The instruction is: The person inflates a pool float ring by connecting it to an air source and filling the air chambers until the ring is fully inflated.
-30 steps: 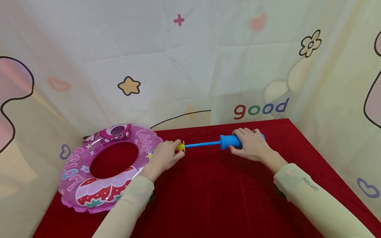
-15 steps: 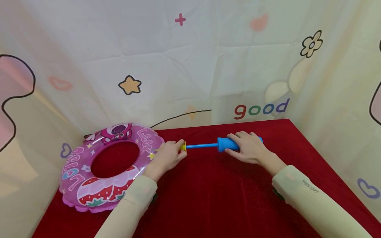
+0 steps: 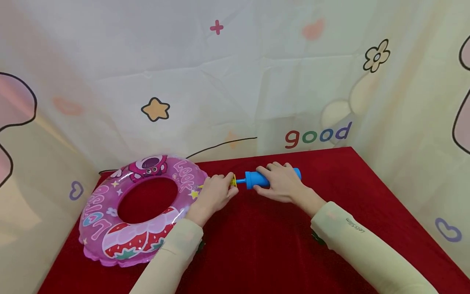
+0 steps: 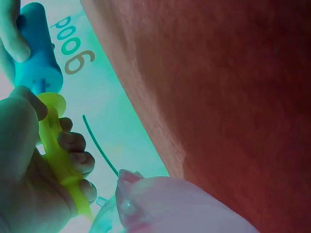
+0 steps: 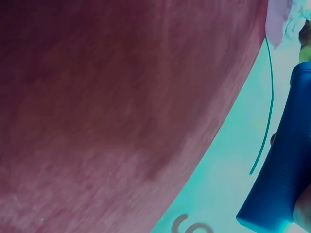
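A hand air pump has a blue barrel (image 3: 253,179), a thin blue rod and a yellow handle (image 4: 57,155) that narrows toward one end. My left hand (image 3: 216,192) grips the yellow handle, fingers wrapped around it in the left wrist view. My right hand (image 3: 282,182) holds the blue barrel from above; only a short length of rod shows between the two parts. Left of my left hand lies a pink inflated swim ring (image 3: 143,241) with strawberry and bear prints. The handle's narrow end points at the ring's near side; whether it sits in a valve I cannot tell.
A table with a red cloth (image 3: 264,249) lies under everything. Pale printed curtains (image 3: 235,81) stand behind it and at both sides. The swim ring covers the table's left part and reaches the back curtain.
My right hand has moved left with the blue barrel, so the rod has slid mostly into it. My left hand stays on the yellow handle, shifting slightly right with the ring.
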Demonstrator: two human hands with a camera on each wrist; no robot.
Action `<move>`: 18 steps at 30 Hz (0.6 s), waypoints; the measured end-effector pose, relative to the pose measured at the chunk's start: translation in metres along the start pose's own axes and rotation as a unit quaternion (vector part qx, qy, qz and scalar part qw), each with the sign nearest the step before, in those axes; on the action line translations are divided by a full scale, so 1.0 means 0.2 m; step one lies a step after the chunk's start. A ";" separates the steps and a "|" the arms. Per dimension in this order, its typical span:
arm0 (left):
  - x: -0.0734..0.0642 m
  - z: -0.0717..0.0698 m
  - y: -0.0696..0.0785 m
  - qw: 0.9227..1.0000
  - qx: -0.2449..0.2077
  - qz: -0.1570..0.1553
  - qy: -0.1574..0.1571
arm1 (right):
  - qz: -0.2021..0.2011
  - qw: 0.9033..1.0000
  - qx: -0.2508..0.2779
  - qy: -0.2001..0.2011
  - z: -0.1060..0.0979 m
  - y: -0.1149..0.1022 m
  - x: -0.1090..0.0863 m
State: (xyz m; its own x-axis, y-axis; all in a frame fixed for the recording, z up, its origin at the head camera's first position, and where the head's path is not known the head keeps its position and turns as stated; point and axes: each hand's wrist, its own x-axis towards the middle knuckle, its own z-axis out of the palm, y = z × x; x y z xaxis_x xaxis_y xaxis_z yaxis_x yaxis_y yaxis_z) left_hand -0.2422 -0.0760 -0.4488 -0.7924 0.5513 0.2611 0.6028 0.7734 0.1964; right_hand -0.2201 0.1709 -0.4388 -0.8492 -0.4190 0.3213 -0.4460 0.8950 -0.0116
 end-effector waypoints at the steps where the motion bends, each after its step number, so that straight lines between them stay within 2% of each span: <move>1: 0.00 0.01 0.01 1.000 0.000 -0.001 0.000 | -0.004 1.000 -0.002 0.000 0.00 -0.01 0.01; 7: 0.01 0.04 0.01 1.000 0.003 -0.001 0.008 | -0.020 1.000 -0.010 -0.007 -0.01 0.02 0.03; 14: 0.01 0.03 -0.03 1.000 -0.012 0.004 0.011 | -0.008 1.000 -0.001 -0.025 -0.01 0.17 -0.03; 18: 0.00 0.02 -0.06 1.000 -0.021 -0.001 0.014 | -0.015 1.000 -0.001 -0.018 -0.03 0.26 -0.06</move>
State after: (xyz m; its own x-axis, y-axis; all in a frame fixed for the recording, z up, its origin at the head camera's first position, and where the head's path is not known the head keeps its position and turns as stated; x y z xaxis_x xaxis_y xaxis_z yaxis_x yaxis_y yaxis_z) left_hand -0.2492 -0.0841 -0.4542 -0.7910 0.5406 0.2866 0.6052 0.7600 0.2368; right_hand -0.2320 0.2242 -0.4376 -0.8452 -0.4503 0.2879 -0.4702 0.8826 -0.0001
